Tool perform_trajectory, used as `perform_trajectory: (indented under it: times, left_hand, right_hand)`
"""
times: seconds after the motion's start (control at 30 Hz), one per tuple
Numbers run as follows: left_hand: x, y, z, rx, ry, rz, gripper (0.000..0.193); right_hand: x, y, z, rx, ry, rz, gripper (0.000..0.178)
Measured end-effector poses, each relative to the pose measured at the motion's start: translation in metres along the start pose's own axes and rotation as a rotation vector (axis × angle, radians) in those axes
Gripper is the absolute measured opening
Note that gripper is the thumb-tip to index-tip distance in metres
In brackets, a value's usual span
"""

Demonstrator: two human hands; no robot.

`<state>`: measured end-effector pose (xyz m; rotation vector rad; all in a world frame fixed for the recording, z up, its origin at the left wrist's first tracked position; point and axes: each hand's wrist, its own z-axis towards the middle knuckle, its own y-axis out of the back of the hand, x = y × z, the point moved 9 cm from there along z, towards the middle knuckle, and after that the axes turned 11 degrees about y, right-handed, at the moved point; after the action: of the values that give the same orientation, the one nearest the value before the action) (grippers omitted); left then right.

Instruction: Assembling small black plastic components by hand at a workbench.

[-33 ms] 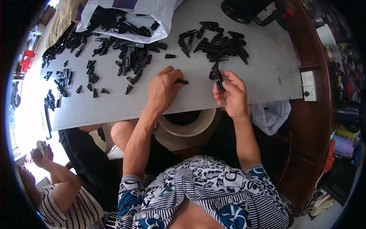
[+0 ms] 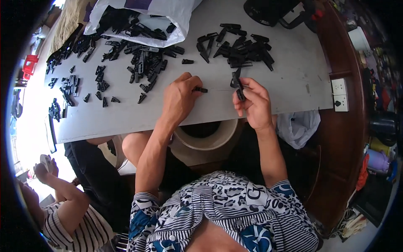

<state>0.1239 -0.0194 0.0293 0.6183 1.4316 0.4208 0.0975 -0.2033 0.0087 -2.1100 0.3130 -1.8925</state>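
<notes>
Grip of the left hand [image 2: 180,97] is closed around a small black piece [image 2: 203,90] over the worktop [image 2: 157,115], while a longer black piece [image 2: 240,93] is pinched in the right hand [image 2: 257,104], near the dark pile [image 2: 247,51]. Both pieces are best held lightly by their sides, wrists steady, ends kept visible.

Letters [image 2: 255,192] on patterned shirt [image 2: 226,201], pale lettering [image 2: 255,13] on black vessel [image 2: 268,9], seemingly inverted

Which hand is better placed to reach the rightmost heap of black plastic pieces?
Likely the right hand, closer to that heap, though holding a long black piece; the left hand, farther away, grips a small black piece.
</notes>
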Motion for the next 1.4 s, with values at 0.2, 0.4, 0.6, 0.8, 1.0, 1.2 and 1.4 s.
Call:
perform_trajectory:
  times: [0.2, 0.4, 0.6, 0.8, 1.0, 1.2, 1.4]
  left_hand:
    - [0.001, 0.001, -0.001, 0.0, 0.004, 0.009, 0.014]
    - [0.004, -0.001, -0.001, -0.008, 0.013, 0.004, 0.014]
    - [0.003, -0.002, 0.0, -0.001, 0.009, 0.03, 0.02]
    - [0.004, -0.002, 0.0, 0.008, 0.025, 0.049, 0.018]
    - [0.003, -0.002, 0.0, 0.002, 0.013, 0.049, 0.018]
    - [0.007, -0.001, 0.0, -0.021, 0.02, 0.056, 0.017]
    - [0.006, -0.006, 0.0, -0.049, -0.014, 0.16, 0.015]
  right_hand:
    - [-0.011, -0.027, 0.004, 0.131, -0.129, 0.242, 0.022]
    - [-0.009, -0.031, 0.014, 0.302, 0.141, -0.721, 0.015]
    - [0.007, -0.061, 0.013, 0.492, 0.526, -1.365, 0.015]
    - [0.008, -0.066, 0.011, 0.53, 0.575, -1.426, 0.014]
    - [0.007, -0.067, 0.013, 0.545, 0.574, -1.447, 0.012]
    - [0.009, -0.078, 0.015, 0.668, 0.584, -1.611, 0.006]
    - [0.007, -0.096, 0.017, 0.862, 0.744, -1.761, 0.006]
